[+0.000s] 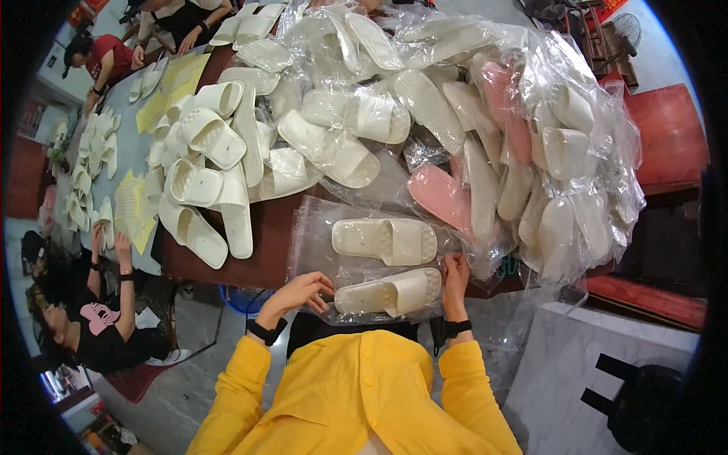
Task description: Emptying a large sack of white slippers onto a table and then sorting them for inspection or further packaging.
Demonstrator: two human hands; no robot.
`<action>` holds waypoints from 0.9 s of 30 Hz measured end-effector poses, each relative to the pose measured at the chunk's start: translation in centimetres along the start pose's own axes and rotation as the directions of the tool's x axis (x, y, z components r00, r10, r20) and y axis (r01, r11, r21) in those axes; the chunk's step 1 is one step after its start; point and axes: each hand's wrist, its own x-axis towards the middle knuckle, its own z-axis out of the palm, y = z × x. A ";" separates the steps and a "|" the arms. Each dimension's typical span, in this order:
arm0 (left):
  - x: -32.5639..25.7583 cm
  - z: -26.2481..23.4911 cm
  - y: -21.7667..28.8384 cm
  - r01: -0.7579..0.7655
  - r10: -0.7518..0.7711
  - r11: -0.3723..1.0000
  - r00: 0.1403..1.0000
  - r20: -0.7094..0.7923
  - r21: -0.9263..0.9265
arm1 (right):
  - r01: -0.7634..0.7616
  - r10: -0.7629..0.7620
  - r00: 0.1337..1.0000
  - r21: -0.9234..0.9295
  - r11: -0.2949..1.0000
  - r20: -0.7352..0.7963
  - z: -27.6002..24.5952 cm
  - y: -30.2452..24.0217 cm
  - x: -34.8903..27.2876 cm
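Observation:
A pair of white slippers lies side by side at the table's near edge, the upper slipper (pixel 360 239) and the lower slipper (pixel 364 298) both pointing sideways. They sit in or on a clear plastic bag (pixel 311 235); which of the two I cannot tell. My left hand (pixel 303 291) rests at the bag's near left, fingers loosely stretched toward the lower slipper's end. At the right edge, my right hand (pixel 455 277) has its fingers pressed together on the plastic, beside the slippers' other ends.
Loose white slippers (pixel 216 136) are heaped at the left of the brown table (pixel 193 262). Bagged white and pink slippers (pixel 440 196) pile up at the back and right. Several people work at a grey table (pixel 121 148) on the left. A red seat (pixel 667 136) stands at right.

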 end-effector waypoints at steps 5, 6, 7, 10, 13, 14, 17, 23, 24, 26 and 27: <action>-1.1 0.6 2.7 0.076 -0.083 0.989 0.995 0.051 0.124 | 0.106 -0.111 0.992 -0.077 0.991 -0.053 -0.2 1.1 0.2; -1.3 1.1 3.3 0.070 -0.067 0.965 0.998 -0.019 0.253 | 0.117 -0.122 0.990 -0.078 0.990 -0.066 0.0 1.2 0.2; -1.3 1.6 3.7 0.070 -0.041 0.923 0.995 -0.086 0.378 | 0.127 -0.133 0.988 -0.079 0.989 -0.079 0.1 1.3 0.1; -0.7 3.5 3.2 0.027 0.266 0.684 0.921 -0.284 0.729 | 0.130 -0.143 0.982 -0.105 0.986 -0.127 0.8 1.2 -0.1; 0.6 5.7 1.9 0.020 0.467 0.522 0.830 -0.305 0.853 | 0.167 -0.190 0.972 -0.161 0.973 -0.136 1.4 0.6 -0.8; 0.9 6.8 2.1 0.037 0.565 0.377 0.783 -0.261 0.926 | 0.166 -0.189 0.972 -0.161 0.973 -0.141 1.2 0.5 -0.8; 2.2 6.8 0.3 0.058 0.641 0.344 0.715 -0.279 0.937 | 0.129 -0.143 0.983 -0.123 0.984 -0.117 1.2 0.5 -0.5; -0.6 2.4 1.8 -0.441 0.423 0.897 0.874 -0.239 -0.025 | 0.124 -0.130 0.986 -0.061 0.990 -0.106 0.8 1.0 -0.1; -1.9 2.1 2.9 -0.443 0.406 0.872 0.892 -0.196 -0.208 | 0.115 -0.117 0.986 -0.019 0.993 -0.118 0.9 1.1 0.0; -3.5 1.8 4.5 -0.351 0.348 0.816 0.933 -0.094 -0.458 | 0.109 -0.104 0.986 0.026 0.994 -0.132 0.7 1.4 0.2; -3.8 1.7 4.9 -0.218 0.311 0.707 0.950 0.019 -0.672 | 0.134 -0.134 0.985 -0.003 0.991 -0.108 0.5 1.5 0.3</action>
